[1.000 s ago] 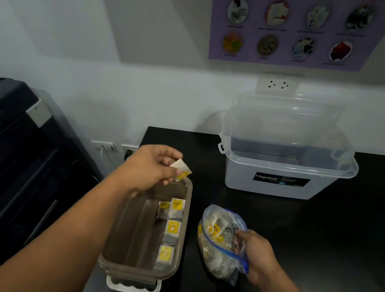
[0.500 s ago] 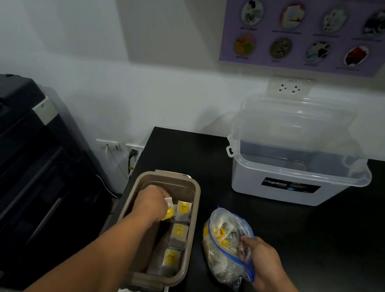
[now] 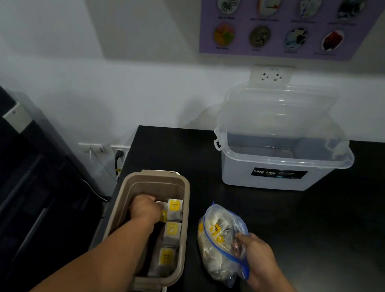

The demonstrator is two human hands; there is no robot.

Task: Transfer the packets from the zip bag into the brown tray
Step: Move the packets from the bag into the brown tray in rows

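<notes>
So the left hand (image 3: 145, 210) is down inside the brown rectangular plastic tray (image 3: 156, 178), fingers curled on a small white-and-yellow packet (image 3: 163, 214) that's mostly hidden. Three more grey-and-yellow packets (image 3: 171, 232) sit in a row along the tray's right wall. Meanwhile the right hand (image 3: 257, 258) pinches the blue-striped mouth of the clear zip bag (image 3: 215, 254), which lies on the black surface (image 3: 310, 238) near the tray, with packets inside.

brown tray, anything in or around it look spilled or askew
Nothing stands out: packets line the right wall of the brown tray, the left hand holds another packet beside them, the right hand grips the zip bag.
</notes>
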